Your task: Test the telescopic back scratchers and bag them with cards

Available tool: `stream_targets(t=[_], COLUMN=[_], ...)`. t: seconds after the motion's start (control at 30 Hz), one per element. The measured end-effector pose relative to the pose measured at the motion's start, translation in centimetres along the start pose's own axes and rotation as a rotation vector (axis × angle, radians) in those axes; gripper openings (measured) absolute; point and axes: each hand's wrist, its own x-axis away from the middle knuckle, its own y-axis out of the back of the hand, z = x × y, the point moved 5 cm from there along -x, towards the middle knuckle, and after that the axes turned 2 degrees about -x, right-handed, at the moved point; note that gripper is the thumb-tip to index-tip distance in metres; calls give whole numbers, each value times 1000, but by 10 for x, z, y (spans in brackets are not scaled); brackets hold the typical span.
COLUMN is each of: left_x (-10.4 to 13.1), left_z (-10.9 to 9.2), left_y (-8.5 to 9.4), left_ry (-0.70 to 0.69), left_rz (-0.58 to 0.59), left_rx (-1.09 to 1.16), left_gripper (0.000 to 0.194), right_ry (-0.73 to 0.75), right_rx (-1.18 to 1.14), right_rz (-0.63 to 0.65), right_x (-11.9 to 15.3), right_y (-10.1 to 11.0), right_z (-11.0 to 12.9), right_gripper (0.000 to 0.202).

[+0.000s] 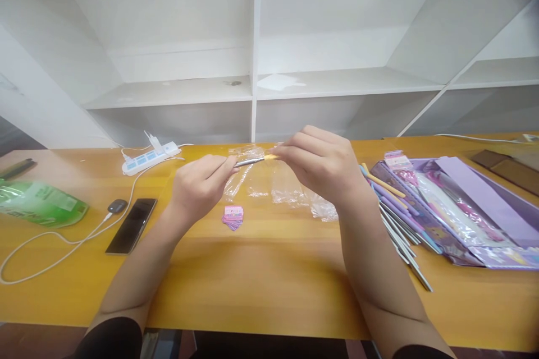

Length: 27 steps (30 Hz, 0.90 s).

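Above the middle of the table, a thin rod (251, 162) with a silver shaft and a yellow end is stretched between my hands. The fingertips of my left hand (202, 182) pinch its silver part. My right hand (320, 160) pinches the yellow end, and its fingers hide the tip. Behind and below the hands lie several clear plastic bags (290, 188). A small fanned stack of pink and purple cards (233, 217) rests in front of the bags. Right of my right forearm is a pile of similar silver rods (402, 224) with pastel-coloured ends.
On the right stands a purple box (455, 249) with bagged pink items and a card in it. To the left lie a black phone (131, 226), a white power strip (151, 158), a cable with a dark plug (117, 206) and a green pouch (42, 205). White shelves (185, 90) rise behind.
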Motion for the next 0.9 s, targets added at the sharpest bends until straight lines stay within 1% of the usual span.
stream_targets(t=[0.47, 0.53, 0.63, 0.67, 0.7, 0.77, 0.83, 0.9], left_x=[1, 2, 4, 4, 4, 2, -1, -4], left_z=[-1, 1, 4, 5, 7, 8, 9, 10], left_y=[-1, -2, -2, -2, -1, 1, 5, 7], left_ry=[10, 9, 3, 3, 4, 7, 6, 1], left_rz=[9, 14, 31, 34, 34, 21, 4, 0], left_rx=[25, 31, 25, 20, 14, 1, -21, -51], left_gripper=[10, 15, 33, 36, 35, 26, 17, 14], right_ry=[-21, -24, -38, -45, -55, -71, -74, -69], right_rx=[-14, -17, -28, -32, -35, -45, -59, -71], right_rz=[6, 5, 13, 21, 29, 39, 26, 6], right_x=[1, 1, 2, 2, 2, 2, 1, 0], right_y=[0, -2, -5, -7, -8, -10, -9, -8], right_z=[-2, -2, -3, -3, -3, -3, -2, -1], right_gripper=[16, 16, 15, 14, 14, 13, 12, 11])
